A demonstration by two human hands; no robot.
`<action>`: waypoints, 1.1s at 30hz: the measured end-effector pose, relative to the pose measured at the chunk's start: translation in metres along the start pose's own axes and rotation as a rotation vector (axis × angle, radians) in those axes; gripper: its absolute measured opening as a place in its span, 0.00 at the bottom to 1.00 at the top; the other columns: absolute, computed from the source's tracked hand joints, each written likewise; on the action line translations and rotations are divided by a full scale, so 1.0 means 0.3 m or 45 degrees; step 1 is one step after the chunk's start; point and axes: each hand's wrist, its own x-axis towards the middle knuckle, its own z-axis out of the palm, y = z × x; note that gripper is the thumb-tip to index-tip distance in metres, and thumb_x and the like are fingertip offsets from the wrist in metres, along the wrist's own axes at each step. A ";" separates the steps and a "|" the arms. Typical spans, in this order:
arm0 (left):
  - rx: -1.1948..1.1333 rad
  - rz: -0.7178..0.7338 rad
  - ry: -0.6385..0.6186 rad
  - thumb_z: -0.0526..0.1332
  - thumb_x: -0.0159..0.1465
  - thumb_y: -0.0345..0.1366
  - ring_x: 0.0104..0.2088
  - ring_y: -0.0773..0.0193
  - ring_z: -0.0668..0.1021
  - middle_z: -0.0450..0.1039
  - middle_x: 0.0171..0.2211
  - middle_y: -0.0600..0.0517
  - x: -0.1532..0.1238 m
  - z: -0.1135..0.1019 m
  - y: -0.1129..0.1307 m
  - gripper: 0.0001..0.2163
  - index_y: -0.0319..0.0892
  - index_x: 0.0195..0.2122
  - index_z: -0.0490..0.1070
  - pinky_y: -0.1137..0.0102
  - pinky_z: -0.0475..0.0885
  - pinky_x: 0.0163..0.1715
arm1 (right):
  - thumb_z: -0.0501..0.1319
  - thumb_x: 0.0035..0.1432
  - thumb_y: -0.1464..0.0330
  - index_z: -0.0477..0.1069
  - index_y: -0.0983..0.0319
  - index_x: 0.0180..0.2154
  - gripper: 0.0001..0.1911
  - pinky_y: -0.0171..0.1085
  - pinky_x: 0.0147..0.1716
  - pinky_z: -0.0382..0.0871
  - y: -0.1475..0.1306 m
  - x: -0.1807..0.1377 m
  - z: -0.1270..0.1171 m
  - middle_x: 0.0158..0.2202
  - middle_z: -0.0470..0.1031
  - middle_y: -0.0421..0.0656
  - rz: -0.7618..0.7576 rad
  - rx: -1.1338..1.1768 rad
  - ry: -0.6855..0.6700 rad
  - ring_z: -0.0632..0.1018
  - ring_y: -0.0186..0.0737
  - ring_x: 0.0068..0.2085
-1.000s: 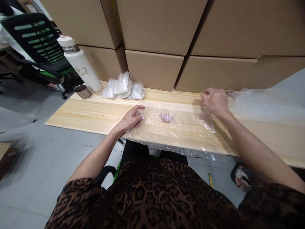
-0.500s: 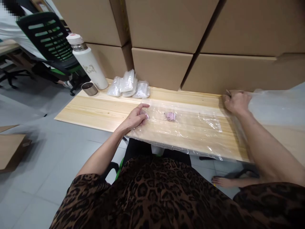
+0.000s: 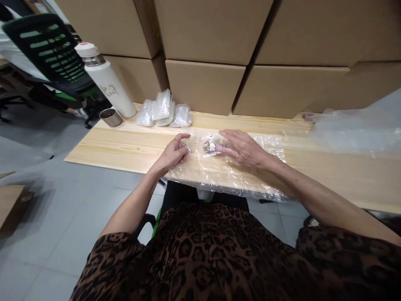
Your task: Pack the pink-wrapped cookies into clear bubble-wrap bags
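Observation:
A crinkled sheet of clear plastic lies over the front of the wooden table. My left hand rests on its left part, index finger extended, thumb and other fingers closed around a small pinkish item in clear wrapping. My right hand is over the middle of the sheet. Its fingertips hold a small shiny, dark-and-silver wrapped item. Some pink shows between the thumb and fingers there, mostly covered by the hand. What either item is, I cannot make out.
Cardboard boxes are stacked along the table's back. Several clear plastic packets, a white thermos and a metal cup stand at the left. Translucent plastic lies at the right. A green-backed chair and a person are beyond.
My right hand has come from the far right to the middle of the sheet, bringing a shiny wrapped item beside the pink one, now mostly covered. My left hand has stayed nearly in place.

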 end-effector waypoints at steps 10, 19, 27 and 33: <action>0.010 -0.013 -0.025 0.58 0.55 0.30 0.22 0.70 0.71 0.71 0.28 0.60 -0.015 -0.001 0.007 0.35 0.42 0.68 0.64 0.74 0.65 0.25 | 0.49 0.72 0.55 0.75 0.63 0.43 0.22 0.59 0.48 0.71 0.295 -0.448 -0.162 0.51 0.76 0.71 1.026 -0.571 0.068 0.76 0.74 0.56; 0.011 0.005 -0.014 0.59 0.56 0.31 0.23 0.69 0.70 0.72 0.27 0.60 -0.019 -0.001 0.008 0.35 0.41 0.68 0.63 0.74 0.65 0.25 | 0.52 0.69 0.73 0.76 0.76 0.58 0.24 0.51 0.41 0.59 0.489 -0.343 -0.369 0.55 0.74 0.76 1.297 -0.939 0.530 0.77 0.65 0.56; 0.017 0.004 -0.004 0.58 0.55 0.30 0.22 0.68 0.70 0.70 0.25 0.61 -0.017 0.000 0.005 0.36 0.41 0.69 0.62 0.74 0.63 0.25 | 0.53 0.71 0.67 0.78 0.64 0.43 0.15 0.46 0.40 0.59 0.559 -0.276 -0.304 0.47 0.79 0.66 1.023 -0.678 0.107 0.74 0.49 0.40; 0.019 0.007 0.040 0.58 0.55 0.29 0.22 0.68 0.70 0.68 0.25 0.61 -0.022 0.009 0.005 0.38 0.41 0.71 0.60 0.72 0.65 0.26 | 0.53 0.73 0.61 0.78 0.63 0.49 0.18 0.46 0.46 0.67 0.474 -0.256 -0.287 0.52 0.80 0.64 0.889 -0.575 0.202 0.78 0.54 0.51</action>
